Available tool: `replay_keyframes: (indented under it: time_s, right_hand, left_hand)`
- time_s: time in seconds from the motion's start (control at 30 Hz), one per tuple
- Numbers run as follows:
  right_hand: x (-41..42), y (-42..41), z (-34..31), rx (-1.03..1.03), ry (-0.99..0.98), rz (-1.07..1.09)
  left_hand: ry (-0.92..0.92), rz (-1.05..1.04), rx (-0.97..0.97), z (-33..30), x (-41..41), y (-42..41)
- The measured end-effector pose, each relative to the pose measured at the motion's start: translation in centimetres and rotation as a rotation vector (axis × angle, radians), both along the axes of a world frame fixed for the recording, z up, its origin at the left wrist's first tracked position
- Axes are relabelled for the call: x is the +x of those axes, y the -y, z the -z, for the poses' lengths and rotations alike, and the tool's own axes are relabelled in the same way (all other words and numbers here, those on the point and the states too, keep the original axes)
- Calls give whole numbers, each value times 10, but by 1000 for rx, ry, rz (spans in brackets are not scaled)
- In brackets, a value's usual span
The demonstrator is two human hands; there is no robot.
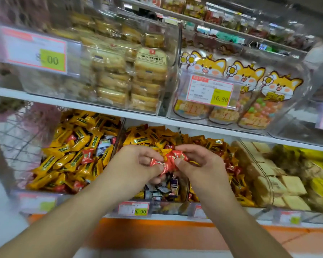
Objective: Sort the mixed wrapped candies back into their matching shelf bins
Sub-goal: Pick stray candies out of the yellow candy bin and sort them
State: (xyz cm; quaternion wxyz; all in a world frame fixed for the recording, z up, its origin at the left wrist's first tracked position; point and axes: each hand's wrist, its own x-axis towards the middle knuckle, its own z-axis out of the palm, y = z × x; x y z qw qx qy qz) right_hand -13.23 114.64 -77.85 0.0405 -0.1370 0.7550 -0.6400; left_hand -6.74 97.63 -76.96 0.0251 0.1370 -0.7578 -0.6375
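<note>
Both my hands meet over the middle bin (pixel 136 207) of the lower shelf. My left hand (pixel 138 164) and my right hand (pixel 198 164) together pinch a small bunch of red wrapped candies (pixel 169 160) between thumbs and fingers. Under them the middle bin holds yellow wrapped candies (pixel 147 138) with dark and white ones (pixel 162 190) at its front. The left bin (pixel 37 198) holds mostly yellow candies, with a red candy (pixel 87 155) and a white one (pixel 104 144) mixed in. A bin of red and yellow candies (pixel 231 164) lies to the right.
The upper shelf (pixel 82 105) carries a clear bin of wrapped cakes (pixel 147 71) and fox-printed snack bags (pixel 254 108). Beige wrapped biscuits (pixel 287 183) fill the far right lower bin. Price tags (pixel 133 208) line the shelf front. A wire cart (pixel 17 136) stands at left.
</note>
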Motion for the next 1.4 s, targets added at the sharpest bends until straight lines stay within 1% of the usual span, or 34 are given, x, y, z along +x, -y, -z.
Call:
replay_keyframes:
  time_s: [0.07,0.1,0.13,0.23,0.27,0.33,0.47,0.57,0.63,0.73,0.8,0.93,1.03,1.13,1.23,1.33,1.4]
  right_hand:
    - [1,10,0,17,10,-7]
    - [2,16,1,24,14,-14]
    - [3,21,1,33,17,-19]
    - [6,36,2,71,13,-33]
    - [8,40,4,80,10,-48]
    - [12,51,7,98,6,-79]
    - [20,83,9,126,-32,-168]
    - [22,109,8,143,-133,-249]
    - [23,124,13,235,-219,-304]
    - [24,132,23,385,-228,-395]
    - [24,127,25,453,-265,-410]
    - [19,100,15,478,-316,-330]
    - [14,62,8,528,-364,-255]
    - [-4,16,1,521,-311,-115]
    - [-39,-26,4,487,-285,60]
    - [-71,-58,19,545,-237,125]
    - [-86,-73,28,596,-206,137]
  left_hand:
    - [11,-21,-23,-1,5,14]
    - [4,-34,-57,1,6,22]
    - [-10,-59,-133,3,7,32]
    - [-22,-215,-574,4,12,71]
    - [-9,-251,-685,3,15,84]
    - [33,-271,-785,4,20,110]
    - [150,-233,-822,15,26,139]
    - [120,-253,-796,17,25,142]
    - [85,-292,-753,15,23,140]
    - [72,-317,-740,13,21,138]
    - [57,-299,-737,13,19,135]
    - [-1,-252,-742,10,16,121]
    - [-59,-172,-796,5,12,98]
    - [-150,-23,-856,6,7,67]
    - [-235,149,-884,16,0,40]
    - [-249,318,-852,28,-10,14]
    - [-248,395,-819,33,-17,-4]
